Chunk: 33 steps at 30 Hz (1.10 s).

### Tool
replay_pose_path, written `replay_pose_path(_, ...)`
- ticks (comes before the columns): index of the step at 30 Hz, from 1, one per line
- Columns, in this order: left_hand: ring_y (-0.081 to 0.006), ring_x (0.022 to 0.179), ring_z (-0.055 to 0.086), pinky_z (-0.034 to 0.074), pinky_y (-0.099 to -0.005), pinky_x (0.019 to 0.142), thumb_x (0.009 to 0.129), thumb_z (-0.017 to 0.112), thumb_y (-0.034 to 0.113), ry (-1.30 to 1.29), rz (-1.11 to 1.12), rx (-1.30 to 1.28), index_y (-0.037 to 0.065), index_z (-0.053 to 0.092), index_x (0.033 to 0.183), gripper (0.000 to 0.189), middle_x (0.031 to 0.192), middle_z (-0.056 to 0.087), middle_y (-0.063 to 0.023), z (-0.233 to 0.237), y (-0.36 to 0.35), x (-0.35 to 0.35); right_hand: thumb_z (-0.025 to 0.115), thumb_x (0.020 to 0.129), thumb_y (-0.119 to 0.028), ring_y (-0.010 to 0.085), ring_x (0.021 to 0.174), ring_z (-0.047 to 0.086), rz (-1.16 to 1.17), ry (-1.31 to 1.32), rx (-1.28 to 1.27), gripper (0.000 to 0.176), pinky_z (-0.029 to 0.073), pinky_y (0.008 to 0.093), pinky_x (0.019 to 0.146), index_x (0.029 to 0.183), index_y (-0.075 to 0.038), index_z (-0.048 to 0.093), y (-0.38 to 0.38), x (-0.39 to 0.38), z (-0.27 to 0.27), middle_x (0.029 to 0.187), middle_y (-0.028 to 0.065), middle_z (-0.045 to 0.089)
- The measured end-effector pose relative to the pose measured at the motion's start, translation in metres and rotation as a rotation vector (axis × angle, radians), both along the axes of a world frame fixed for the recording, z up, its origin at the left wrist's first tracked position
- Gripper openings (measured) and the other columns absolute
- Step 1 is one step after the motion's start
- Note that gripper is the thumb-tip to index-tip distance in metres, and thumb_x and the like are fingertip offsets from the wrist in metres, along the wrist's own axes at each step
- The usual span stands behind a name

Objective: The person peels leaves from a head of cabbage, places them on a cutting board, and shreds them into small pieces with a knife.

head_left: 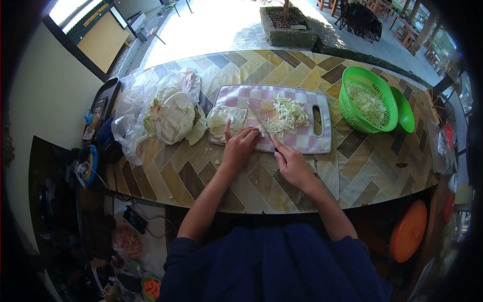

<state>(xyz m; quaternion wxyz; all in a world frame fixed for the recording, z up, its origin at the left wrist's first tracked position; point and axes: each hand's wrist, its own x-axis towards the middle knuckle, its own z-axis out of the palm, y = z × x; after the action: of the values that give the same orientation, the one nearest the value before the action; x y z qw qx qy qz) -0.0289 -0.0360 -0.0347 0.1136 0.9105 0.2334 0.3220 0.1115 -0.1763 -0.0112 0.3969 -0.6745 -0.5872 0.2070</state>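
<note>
My right hand (293,165) grips the handle of a knife (259,119), its blade slanting up and left over the cutting board (254,93). My left hand (240,148) presses its bent fingers on a small piece of cabbage (261,129) beside the blade, the thumb raised. Just left of the blade lies a flat stack of cabbage leaves (227,121), partly behind my left hand. A heap of shredded cabbage (291,113) sits on the board to the right of the knife. The board is pink and white checked, with a handle slot at its right end.
Left of the board, a large cabbage (172,118) with loose leaves rests on a clear plastic bag (128,137). At right stand a green basket (347,108) of shredded cabbage (366,103) and a green bowl (405,111). A dark tray (111,90) lies by the left edge.
</note>
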Motion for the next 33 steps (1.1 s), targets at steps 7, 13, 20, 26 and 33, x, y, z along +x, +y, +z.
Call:
replay_pose_path(7, -0.0171, 0.101, 0.065, 0.011, -0.0504, 0.114, 0.088, 0.062, 0.013, -0.006, -0.009, -0.030, 0.011, 0.066, 0.097, 0.010, 0.102, 0.070, -0.0013, 0.002, -0.001, 0.000, 0.049, 0.094, -0.010, 0.0409, 0.084, 0.059, 0.000, -0.042, -0.140, 0.049, 0.047, 0.0468, 0.079, 0.143, -0.008, 0.042, -0.018, -0.010, 0.020, 0.090, 0.0242, 0.057)
replay_pose_path(13, -0.0190, 0.104, 0.065, 0.012, -0.0509, 0.113, 0.088, 0.063, 0.013, -0.005, -0.004, -0.065, 0.010, 0.067, 0.098, 0.011, 0.103, 0.070, -0.0029, 0.003, -0.002, 0.000, 0.049, 0.094, -0.011, 0.0409, 0.084, 0.059, 0.024, -0.010, -0.126, 0.049, 0.048, 0.0470, 0.078, 0.143, -0.009, 0.043, -0.017, -0.007, 0.020, 0.089, 0.0238, 0.056)
replay_pose_path(20, -0.0170, 0.105, 0.065, 0.011, -0.0514, 0.114, 0.089, 0.063, 0.015, 0.005, 0.009, -0.066, 0.011, 0.066, 0.096, 0.009, 0.104, 0.070, -0.0013, 0.003, 0.000, 0.000, 0.049, 0.094, -0.010, 0.0413, 0.084, 0.059, 0.042, -0.031, -0.183, 0.050, 0.048, 0.0475, 0.078, 0.144, -0.008, 0.041, -0.018, -0.007, 0.026, 0.090, 0.0237, 0.056)
replay_pose_path(26, -0.0165, 0.103, 0.065, 0.013, -0.0498, 0.114, 0.088, 0.063, 0.015, 0.001, 0.023, -0.052, 0.012, 0.065, 0.096, 0.009, 0.103, 0.069, -0.0011, -0.001, -0.001, 0.001, 0.049, 0.095, -0.010, 0.0413, 0.084, 0.060, 0.032, -0.088, -0.187, 0.053, 0.049, 0.0472, 0.077, 0.146, -0.010, 0.037, -0.002, -0.009, 0.015, 0.091, 0.0232, 0.057)
replay_pose_path(33, -0.0152, 0.100, 0.065, 0.019, -0.0474, 0.111, 0.088, 0.064, 0.016, 0.021, 0.143, -0.146, 0.012, 0.066, 0.096, 0.009, 0.099, 0.070, -0.0003, 0.004, -0.008, 0.010, 0.049, 0.095, -0.010, 0.0411, 0.085, 0.060, -0.016, -0.104, -0.131, 0.051, 0.048, 0.0469, 0.078, 0.145, -0.010, 0.040, 0.006, -0.006, 0.007, 0.092, 0.0232, 0.058)
